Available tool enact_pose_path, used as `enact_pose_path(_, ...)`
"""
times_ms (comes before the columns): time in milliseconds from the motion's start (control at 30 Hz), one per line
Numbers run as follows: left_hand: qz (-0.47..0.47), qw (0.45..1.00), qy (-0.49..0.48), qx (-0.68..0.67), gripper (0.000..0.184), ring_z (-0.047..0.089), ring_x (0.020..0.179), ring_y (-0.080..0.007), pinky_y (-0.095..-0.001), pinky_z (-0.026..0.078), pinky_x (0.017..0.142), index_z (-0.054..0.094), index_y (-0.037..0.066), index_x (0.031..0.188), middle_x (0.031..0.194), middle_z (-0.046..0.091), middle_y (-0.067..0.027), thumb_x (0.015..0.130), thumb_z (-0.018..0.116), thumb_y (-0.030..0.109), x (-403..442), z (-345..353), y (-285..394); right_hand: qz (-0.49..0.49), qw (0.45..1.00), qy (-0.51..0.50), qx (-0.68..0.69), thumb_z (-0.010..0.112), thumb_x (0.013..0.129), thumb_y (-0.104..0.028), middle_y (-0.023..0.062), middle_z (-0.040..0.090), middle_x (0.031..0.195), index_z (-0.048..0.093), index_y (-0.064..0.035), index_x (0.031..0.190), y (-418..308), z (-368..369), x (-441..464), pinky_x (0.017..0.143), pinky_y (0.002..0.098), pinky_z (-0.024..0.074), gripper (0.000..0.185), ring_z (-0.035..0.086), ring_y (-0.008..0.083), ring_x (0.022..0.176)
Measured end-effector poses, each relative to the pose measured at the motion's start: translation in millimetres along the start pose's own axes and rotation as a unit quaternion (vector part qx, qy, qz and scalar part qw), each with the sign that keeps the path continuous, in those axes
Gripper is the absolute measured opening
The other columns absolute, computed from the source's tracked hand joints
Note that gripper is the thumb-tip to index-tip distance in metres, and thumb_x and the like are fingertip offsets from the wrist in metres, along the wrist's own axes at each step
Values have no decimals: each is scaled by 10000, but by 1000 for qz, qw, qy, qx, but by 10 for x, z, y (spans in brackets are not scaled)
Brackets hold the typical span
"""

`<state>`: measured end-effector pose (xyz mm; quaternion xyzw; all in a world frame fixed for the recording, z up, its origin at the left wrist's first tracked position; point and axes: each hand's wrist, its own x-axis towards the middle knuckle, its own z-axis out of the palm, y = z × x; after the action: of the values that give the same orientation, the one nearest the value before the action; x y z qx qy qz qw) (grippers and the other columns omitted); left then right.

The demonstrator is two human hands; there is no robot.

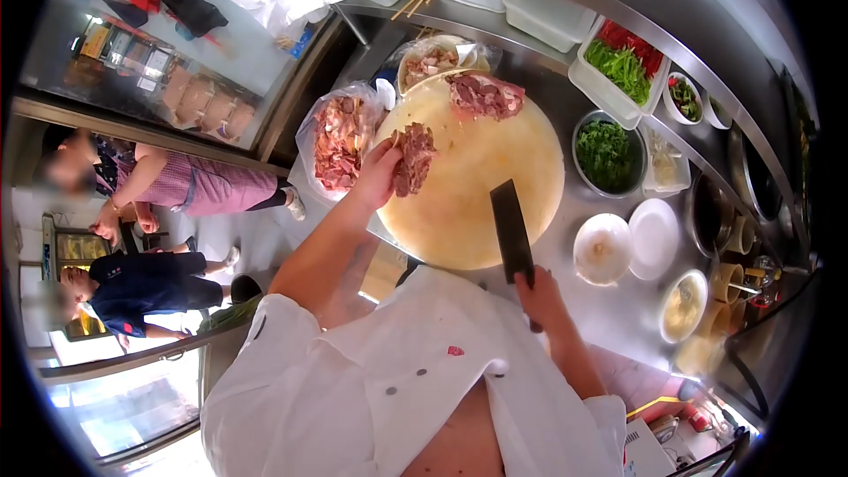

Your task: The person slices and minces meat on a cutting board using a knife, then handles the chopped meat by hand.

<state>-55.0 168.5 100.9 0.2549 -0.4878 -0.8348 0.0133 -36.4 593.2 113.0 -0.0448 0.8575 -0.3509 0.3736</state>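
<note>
My left hand [380,175] is closed on a chunk of meat [415,159] at the left side of the round cutting board [477,203]. In my right hand [541,296] is a cleaver [511,230], gripped by its handle, its dark blade lying over the board's lower right part. Another piece of meat [486,95] rests at the board's far edge. Left of the board stands a plastic bag of cut meat [337,137]. Behind the board is a bowl [433,62] with more meat pieces in it.
A metal bowl of chopped greens [608,155] and two white plates [654,234] are on the steel counter at right. The shelf above holds a tub of sliced green and red peppers [623,66]. Two people [159,291] are in the area to the left.
</note>
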Motion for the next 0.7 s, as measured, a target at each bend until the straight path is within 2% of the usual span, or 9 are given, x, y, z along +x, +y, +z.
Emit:
enact_pose_path(100, 61, 972, 64, 215, 351, 693, 1001, -199, -367, 577, 847, 600, -12, 1298, 1142, 696, -104, 990, 638, 151, -3, 87, -137, -1, 1000, -7, 20, 646, 1022, -339, 288, 725, 939, 623, 31, 1073, 129, 43, 17, 778, 532, 553, 375, 698, 498, 905)
enact_pose_path(167, 140, 889, 70, 431, 322, 701, 953, -203, -371, 575, 809, 614, -17, 1208, 1056, 709, -115, 956, 685, 171, 66, 9, -236, -12, 1000, -2, 15, 642, 1025, -339, 292, 723, 934, 621, 33, 1076, 157, 53, 0, 779, 539, 552, 376, 696, 505, 901)
enact_pose_path(200, 149, 877, 72, 451, 316, 734, 892, -274, -410, 578, 795, 604, -16, 1090, 948, 723, -159, 900, 722, 207, 89, 26, -267, -20, 1000, 3, 3, 639, 1027, -338, 294, 722, 931, 620, 35, 1076, 123, 32, -14, 779, 542, 551, 377, 694, 508, 900)
enact_pose_path(300, 202, 799, 79, 561, 321, 737, 875, -372, -460, 575, 788, 596, -4, 1053, 928, 730, -196, 878, 723, 235, 143, 143, -385, -17, 1000, -2, -1, 625, 1034, -334, 299, 719, 927, 615, 36, 1065, 32, -15, -55, 778, 550, 547, 372, 690, 514, 896)
enact_pose_path(333, 179, 779, 74, 597, 344, 717, 923, -429, -491, 567, 799, 604, 4, 1051, 948, 732, -220, 858, 729, 260, 175, 178, -399, -11, 1000, -6, 3, 620, 1037, -333, 300, 719, 926, 613, 35, 1060, 5, -33, -60, 776, 553, 545, 369, 689, 516, 896)
enact_pose_path(467, 154, 726, 91, 664, 382, 718, 943, -423, -499, 571, 820, 621, 20, 1114, 977, 737, -221, 850, 747, 266, 298, 320, -427, 13, 1000, -16, 6, 606, 1048, -328, 308, 709, 904, 591, 36, 1036, -59, -72, -96, 754, 557, 538, 365, 686, 513, 856)
enact_pose_path(567, 210, 738, 53, 638, 433, 721, 965, -420, -494, 583, 841, 637, 40, 1205, 1015, 743, -224, 850, 745, 265, 344, 327, -465, -2, 1000, -10, 6, 609, 1047, -331, 304, 709, 894, 591, 39, 1044, 31, -36, -86, 747, 546, 542, 370, 687, 505, 841)
enact_pose_path(667, 148, 721, 27, 676, 434, 732, 964, -417, -494, 592, 866, 680, 65, 1235, 1079, 765, -209, 845, 733, 246, 348, 424, -318, 90, 993, -58, 58, 610, 1047, -335, 295, 714, 899, 603, 40, 1043, -267, -219, -195, 754, 538, 544, 375, 690, 496, 843)
enact_pose_path(700, 123, 717, 24, 685, 424, 733, 963, -420, -496, 592, 870, 689, 67, 1228, 1092, 769, -206, 844, 730, 242, 372, 443, -269, 70, 995, -46, 55, 609, 1047, -336, 294, 715, 902, 607, 42, 1040, -201, -182, -187, 759, 536, 545, 378, 691, 495, 845)
